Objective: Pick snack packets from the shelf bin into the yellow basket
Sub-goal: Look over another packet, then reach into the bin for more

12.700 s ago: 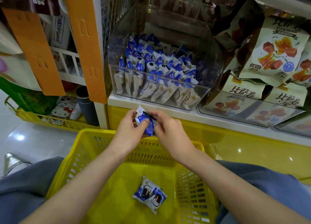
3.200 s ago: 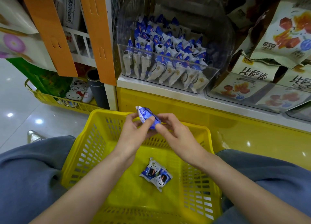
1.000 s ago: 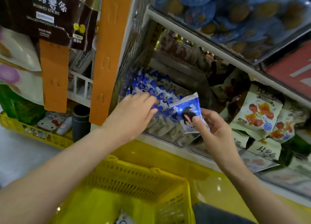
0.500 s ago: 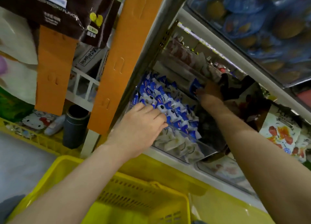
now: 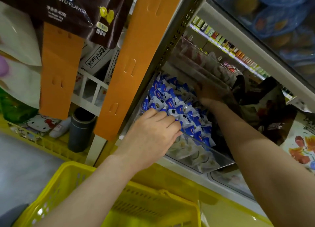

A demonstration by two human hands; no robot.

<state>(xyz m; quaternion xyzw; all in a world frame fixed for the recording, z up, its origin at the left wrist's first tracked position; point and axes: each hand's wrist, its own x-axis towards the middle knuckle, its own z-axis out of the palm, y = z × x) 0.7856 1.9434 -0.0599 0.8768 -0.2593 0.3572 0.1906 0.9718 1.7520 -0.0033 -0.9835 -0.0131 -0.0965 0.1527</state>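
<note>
Picking step: the left hand (image 5: 153, 133) lies over packets (image 5: 170, 100) at the bin's (image 5: 201, 156) front edge, the right hand (image 5: 208, 94) at its shadowed back. I cannot tell whether either grips anything. Next, pinch one free and lower it into the basket (image 5: 68, 165).

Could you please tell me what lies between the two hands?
In the head view, blue-and-white snack packets in the clear bin fill the stretch between the left hand and the right hand.
</note>
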